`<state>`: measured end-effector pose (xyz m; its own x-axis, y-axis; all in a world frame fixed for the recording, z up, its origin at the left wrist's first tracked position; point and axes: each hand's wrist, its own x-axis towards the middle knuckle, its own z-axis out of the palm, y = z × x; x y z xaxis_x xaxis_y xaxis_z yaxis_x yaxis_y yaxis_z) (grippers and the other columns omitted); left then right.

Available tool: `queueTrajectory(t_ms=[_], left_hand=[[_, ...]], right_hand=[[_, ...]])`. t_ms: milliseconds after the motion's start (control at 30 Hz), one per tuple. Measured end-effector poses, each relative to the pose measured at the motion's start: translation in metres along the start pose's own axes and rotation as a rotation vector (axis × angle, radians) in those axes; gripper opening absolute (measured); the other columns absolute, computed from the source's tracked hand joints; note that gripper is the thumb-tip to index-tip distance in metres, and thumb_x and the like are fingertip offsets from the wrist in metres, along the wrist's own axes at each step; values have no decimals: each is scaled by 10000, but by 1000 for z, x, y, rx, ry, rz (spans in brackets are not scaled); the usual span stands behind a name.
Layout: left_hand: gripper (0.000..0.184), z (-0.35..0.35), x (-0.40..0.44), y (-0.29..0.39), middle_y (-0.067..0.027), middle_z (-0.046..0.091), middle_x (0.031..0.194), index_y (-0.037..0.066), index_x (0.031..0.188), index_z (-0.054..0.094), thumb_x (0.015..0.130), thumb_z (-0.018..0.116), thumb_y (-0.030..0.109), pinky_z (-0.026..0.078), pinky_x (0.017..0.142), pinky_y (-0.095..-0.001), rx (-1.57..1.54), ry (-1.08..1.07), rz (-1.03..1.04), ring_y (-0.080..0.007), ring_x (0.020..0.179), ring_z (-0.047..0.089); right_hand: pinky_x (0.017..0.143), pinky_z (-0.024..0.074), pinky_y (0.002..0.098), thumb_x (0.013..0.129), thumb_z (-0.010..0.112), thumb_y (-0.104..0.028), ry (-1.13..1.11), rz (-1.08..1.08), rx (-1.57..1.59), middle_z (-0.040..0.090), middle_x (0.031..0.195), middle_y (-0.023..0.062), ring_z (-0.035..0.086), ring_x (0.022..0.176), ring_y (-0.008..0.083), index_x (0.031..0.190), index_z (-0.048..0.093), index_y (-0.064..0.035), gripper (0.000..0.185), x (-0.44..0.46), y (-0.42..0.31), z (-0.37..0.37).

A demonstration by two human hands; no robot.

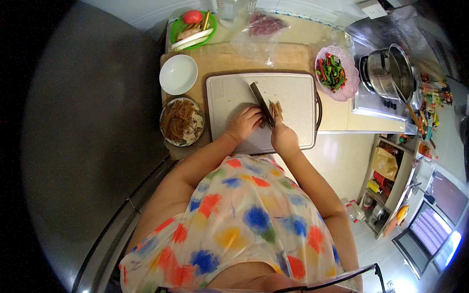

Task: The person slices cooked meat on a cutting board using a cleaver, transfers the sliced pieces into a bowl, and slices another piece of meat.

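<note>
My right hand (285, 138) is closed round the handle of a cleaver (262, 104), whose blade stands on edge over the white cutting board (224, 105). To the left of the blade, my left hand (243, 124) has its fingers curled down on a small brown piece of food (264, 123), mostly hidden by fingers and blade. Thin brown cut strips (277, 109) lie just right of the cleaver, and a few small bits are scattered further up the board.
Left of the board are a white bowl (179, 74) and a plate of brown shreds (181, 122). Behind are a green plate (215, 23) of vegetables and a plastic bag of red meat (266, 24). A pink plate (352, 73) of cut peppers and a pot (383, 68) stand right.
</note>
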<state>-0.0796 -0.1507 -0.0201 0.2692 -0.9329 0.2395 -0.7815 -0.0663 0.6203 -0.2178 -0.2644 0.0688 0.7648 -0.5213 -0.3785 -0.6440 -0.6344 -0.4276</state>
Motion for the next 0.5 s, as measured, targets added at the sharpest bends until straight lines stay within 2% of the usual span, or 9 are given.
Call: queueTrajectory(t_ms=[300,400,500], left_hand=[[212,1,1,3,-108,588,1081,21,989,634,794,632,104,422,961,-390,-40,26,-3,-282,1071,540],[213,1,3,8,-108,580,1080,22,1000,629,798,635,91,427,948,-399,-155,80,-132,-295,1053,539],[219,0,4,6,-110,572,1083,27,1008,625,797,641,83,435,929,-403,-48,149,-1,-305,1029,539]], right_hand=[[620,492,525,872,567,-162,83,117,153,619,750,283,613,714,462,1134,442,-4,330,-5,18,-9],[631,494,533,876,542,-158,56,99,101,628,743,263,622,714,446,1112,432,-29,291,-11,13,-18],[631,492,532,876,543,-157,23,50,61,626,738,264,620,706,445,1120,438,-27,296,-14,12,-20]])
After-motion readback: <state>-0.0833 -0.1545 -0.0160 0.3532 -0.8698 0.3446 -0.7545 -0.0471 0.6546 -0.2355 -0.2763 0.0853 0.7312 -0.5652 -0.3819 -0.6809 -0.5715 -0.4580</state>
